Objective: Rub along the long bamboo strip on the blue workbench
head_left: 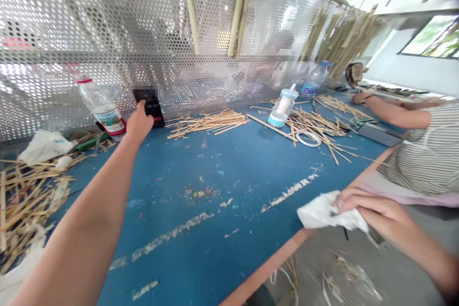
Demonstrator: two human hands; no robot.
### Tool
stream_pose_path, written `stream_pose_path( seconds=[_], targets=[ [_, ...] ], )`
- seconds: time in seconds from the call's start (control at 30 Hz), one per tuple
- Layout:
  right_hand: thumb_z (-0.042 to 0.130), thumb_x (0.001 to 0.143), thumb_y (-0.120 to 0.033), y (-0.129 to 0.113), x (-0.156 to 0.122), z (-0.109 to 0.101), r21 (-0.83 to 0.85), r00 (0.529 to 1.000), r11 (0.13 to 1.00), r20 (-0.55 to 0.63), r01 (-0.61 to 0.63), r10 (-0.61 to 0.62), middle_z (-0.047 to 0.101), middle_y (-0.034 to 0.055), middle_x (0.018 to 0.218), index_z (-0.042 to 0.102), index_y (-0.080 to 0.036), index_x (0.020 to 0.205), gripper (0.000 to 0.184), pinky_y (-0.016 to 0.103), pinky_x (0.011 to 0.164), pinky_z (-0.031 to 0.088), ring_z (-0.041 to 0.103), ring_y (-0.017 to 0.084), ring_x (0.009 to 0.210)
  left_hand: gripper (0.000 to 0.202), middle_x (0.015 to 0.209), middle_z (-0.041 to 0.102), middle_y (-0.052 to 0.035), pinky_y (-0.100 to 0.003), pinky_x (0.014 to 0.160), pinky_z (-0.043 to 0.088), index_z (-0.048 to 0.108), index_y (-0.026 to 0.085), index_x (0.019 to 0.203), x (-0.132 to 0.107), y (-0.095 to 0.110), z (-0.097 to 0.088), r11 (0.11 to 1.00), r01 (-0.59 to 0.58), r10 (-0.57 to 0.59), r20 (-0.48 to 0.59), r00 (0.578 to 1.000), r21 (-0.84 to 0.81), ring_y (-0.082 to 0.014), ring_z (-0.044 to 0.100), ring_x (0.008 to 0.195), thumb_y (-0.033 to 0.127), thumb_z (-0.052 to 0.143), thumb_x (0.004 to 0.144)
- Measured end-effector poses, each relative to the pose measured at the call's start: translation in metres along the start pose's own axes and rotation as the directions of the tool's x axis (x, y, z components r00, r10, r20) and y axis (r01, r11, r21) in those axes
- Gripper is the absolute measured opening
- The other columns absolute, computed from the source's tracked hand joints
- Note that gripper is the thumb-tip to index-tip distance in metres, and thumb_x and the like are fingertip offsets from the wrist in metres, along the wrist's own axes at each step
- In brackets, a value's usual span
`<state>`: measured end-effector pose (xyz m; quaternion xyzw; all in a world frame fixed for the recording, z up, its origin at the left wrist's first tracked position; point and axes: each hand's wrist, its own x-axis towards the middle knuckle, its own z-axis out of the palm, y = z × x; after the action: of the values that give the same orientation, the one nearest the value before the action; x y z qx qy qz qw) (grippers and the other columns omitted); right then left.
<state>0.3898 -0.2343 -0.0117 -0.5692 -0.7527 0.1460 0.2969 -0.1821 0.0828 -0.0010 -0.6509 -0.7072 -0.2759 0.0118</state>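
My left hand (140, 122) reaches across the blue table (201, 167) to a black phone (154, 110) leaning upright against the perforated metal screen. Its index finger is stretched out and appears to touch the phone's display; the hand holds nothing. At the table's near right edge, my right hand (369, 203) is closed on a crumpled white tissue (319, 210). Part of the tissue lies over the wooden edge. Beside the phone, a bundle of thin bamboo strips (208, 123) lies on the tabletop.
At left stand a large clear bottle (107, 110) and a heap of bamboo strips (28, 196). A lidded cup (283, 107), a white tape ring (308, 139) and more strips lie to the right. Another person (426, 143) in a striped top sits at far right.
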Motion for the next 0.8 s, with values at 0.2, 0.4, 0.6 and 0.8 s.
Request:
stream_pose_path(
  seconds=[0.2,0.4,0.6,0.8],
  targets=[
    [0.043,0.091,-0.023,0.001,0.077,0.043,-0.044,0.980,0.991,-0.150,0.123,-0.129,0.071,0.0070,0.103,0.075,-0.026,0.091,0.032,0.037,0.091,0.052,0.066,0.022,0.100,0.066,0.129,0.062,-0.0167,-0.047,0.093,0.048,0.020,0.008,0.153,-0.024,0.002,0.002,0.996,-0.017,0.014,0.045,0.999,0.082,-0.0335,0.061,0.115,0.031,0.036,0.093],
    [0.041,0.088,-0.018,0.014,0.070,0.086,-0.136,0.994,0.984,-0.001,0.112,-0.113,0.073,0.0077,0.104,0.076,-0.024,0.094,0.037,0.045,0.093,0.051,0.067,0.025,0.101,0.065,0.127,0.062,-0.0197,-0.044,0.100,0.045,0.033,0.008,0.150,-0.097,0.015,0.008,0.947,-0.278,0.232,0.258,0.938,0.158,-0.0329,0.057,0.120,0.031,0.041,0.089],
    [0.047,0.091,-0.030,0.003,-0.049,0.052,0.026,0.973,1.000,0.232,-0.014,0.008,0.073,0.0061,0.085,0.075,-0.029,0.071,0.035,0.037,0.071,0.059,0.071,0.025,0.084,0.048,0.125,0.064,-0.0121,-0.046,0.100,0.043,0.061,0.025,0.131,-0.173,0.035,-0.036,0.807,-0.575,0.466,0.455,0.758,0.132,-0.0313,0.059,0.115,0.039,0.034,0.094],
    [0.054,0.083,-0.049,0.008,-0.100,0.014,-0.001,0.917,0.956,-0.284,-0.293,0.281,0.073,0.0070,0.092,0.073,-0.045,0.075,0.021,0.051,0.074,0.060,0.071,0.037,0.090,0.060,0.152,0.044,-0.0078,-0.048,0.105,0.043,0.045,0.032,0.147,-0.297,0.051,-0.067,0.742,-0.670,0.583,0.527,0.618,-0.034,-0.0334,0.047,0.136,0.058,0.041,0.093]
  ],
)
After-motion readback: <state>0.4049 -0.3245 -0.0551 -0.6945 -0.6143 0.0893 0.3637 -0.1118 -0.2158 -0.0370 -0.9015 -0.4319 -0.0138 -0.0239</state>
